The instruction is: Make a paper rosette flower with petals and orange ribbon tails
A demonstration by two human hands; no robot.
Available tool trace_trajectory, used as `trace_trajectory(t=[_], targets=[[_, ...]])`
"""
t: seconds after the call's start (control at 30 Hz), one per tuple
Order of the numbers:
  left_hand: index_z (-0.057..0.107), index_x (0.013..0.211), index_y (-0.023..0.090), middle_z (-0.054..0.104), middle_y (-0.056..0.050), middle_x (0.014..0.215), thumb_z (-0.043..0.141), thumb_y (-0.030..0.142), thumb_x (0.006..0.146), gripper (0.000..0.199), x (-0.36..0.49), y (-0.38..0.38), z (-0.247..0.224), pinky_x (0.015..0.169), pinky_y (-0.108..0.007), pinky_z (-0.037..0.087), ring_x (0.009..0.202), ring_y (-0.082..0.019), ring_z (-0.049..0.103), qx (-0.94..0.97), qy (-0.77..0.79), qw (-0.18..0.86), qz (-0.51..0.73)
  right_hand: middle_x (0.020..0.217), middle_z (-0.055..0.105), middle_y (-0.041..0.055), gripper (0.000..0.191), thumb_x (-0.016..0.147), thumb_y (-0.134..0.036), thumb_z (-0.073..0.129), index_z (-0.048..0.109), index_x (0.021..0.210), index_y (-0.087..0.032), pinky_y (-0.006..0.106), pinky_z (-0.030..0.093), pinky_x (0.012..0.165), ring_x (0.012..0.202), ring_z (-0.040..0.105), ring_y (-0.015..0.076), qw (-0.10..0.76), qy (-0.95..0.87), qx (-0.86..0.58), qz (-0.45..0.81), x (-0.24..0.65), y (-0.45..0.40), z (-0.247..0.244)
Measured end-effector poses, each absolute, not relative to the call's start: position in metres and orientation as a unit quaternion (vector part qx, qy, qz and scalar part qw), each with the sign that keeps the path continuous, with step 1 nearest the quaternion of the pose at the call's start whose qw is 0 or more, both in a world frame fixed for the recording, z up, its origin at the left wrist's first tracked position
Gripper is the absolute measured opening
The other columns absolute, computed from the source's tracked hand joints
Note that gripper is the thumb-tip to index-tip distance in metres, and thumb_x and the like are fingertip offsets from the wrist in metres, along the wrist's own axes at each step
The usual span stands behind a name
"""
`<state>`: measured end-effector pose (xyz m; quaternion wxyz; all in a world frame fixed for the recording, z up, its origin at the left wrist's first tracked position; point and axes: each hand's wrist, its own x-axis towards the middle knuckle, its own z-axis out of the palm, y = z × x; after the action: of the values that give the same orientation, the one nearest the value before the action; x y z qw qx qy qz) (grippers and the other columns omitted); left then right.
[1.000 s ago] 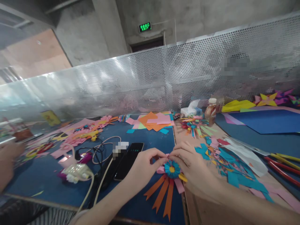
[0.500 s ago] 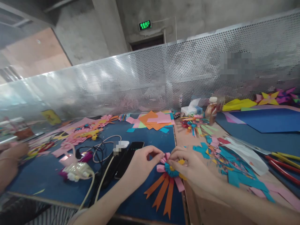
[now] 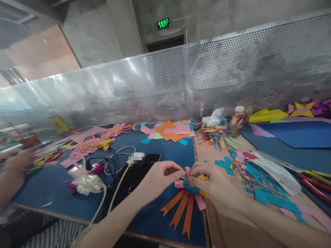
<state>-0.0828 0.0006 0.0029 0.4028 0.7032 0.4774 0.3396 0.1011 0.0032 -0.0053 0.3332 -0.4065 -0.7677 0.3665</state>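
A paper flower point(image 3: 190, 186) with a pleated blue ring, pink loops and yellow pieces is between my two hands, low over the table's front part. Orange paper ribbons point(image 3: 187, 210) with notched ends fan out below it. My left hand point(image 3: 162, 177) is closed, thumb and forefinger pinching at a pink paper loop point(image 3: 187, 170) on the flower's upper edge. From the other side, the closed fingers of my right hand point(image 3: 210, 181) grip the flower and cover part of its ring. The exact contact of the fingertips is partly hidden.
A phone point(image 3: 146, 168) and cables lie left of my hands. Paper sheets point(image 3: 173, 131) are stacked behind. Blue scraps point(image 3: 266, 193), red-handled scissors point(image 3: 314, 187) and a bottle point(image 3: 236, 120) are right. Another person's hand point(image 3: 19, 163) is far left. A perforated metal screen point(image 3: 155, 89) stands behind.
The view has shifted slightly. My hands stay at the flower, and a pink loop now stands up between the fingertips. The other person's hand at far left has shifted.
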Motion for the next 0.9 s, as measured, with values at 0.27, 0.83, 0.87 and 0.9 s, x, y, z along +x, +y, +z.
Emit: trace_trajectory(t=[0.27, 0.83, 0.87, 0.9], targets=[[0.066, 0.08, 0.015, 0.067, -0.004, 0.077, 0.056, 0.036, 0.075, 0.024, -0.09, -0.001, 0.004, 0.063, -0.024, 0.044, 0.068, -0.016, 0.059, 0.704, 0.486, 0.386, 0.344, 0.076, 0.059, 0.0005, 0.023, 0.083, -0.031, 0.05, 0.059, 0.064, -0.021, 0.03, 0.04, 0.066, 0.076, 0.055, 0.0168, 0.308, -0.813, -0.395, 0.297, 0.095, 0.009, -0.003], [0.063, 0.072, 0.014, 0.066, -0.004, 0.074, 0.06, 0.045, 0.071, 0.031, -0.113, -0.022, 0.012, 0.049, -0.019, 0.033, 0.056, -0.008, 0.05, 0.531, 0.478, 0.606, 0.351, 0.085, 0.068, 0.0012, 0.035, 0.089, -0.018, 0.029, 0.054, 0.111, -0.028, 0.036, 0.033, 0.07, 0.081, 0.056, 0.0191, 0.347, -0.87, -0.146, -0.319, 0.089, 0.016, -0.004], [0.062, 0.072, 0.014, 0.065, -0.003, 0.074, 0.061, 0.043, 0.07, 0.029, -0.113, -0.023, 0.012, 0.049, -0.019, 0.033, 0.055, -0.008, 0.05, 0.53, 0.48, 0.606, 0.349, 0.084, 0.069, 0.0009, 0.034, 0.089, -0.016, 0.03, 0.055, 0.11, -0.028, 0.036, 0.032, 0.068, 0.079, 0.056, 0.0187, 0.345, -0.871, -0.139, -0.322, 0.088, 0.015, -0.001], [0.061, 0.072, 0.014, 0.065, -0.002, 0.072, 0.062, 0.041, 0.069, 0.027, -0.114, -0.023, 0.011, 0.049, -0.019, 0.033, 0.054, -0.008, 0.049, 0.529, 0.48, 0.607, 0.35, 0.082, 0.069, 0.0006, 0.033, 0.088, -0.015, 0.031, 0.056, 0.107, -0.026, 0.035, 0.032, 0.066, 0.077, 0.057, 0.0182, 0.339, -0.872, -0.129, -0.328, 0.087, 0.014, 0.001]])
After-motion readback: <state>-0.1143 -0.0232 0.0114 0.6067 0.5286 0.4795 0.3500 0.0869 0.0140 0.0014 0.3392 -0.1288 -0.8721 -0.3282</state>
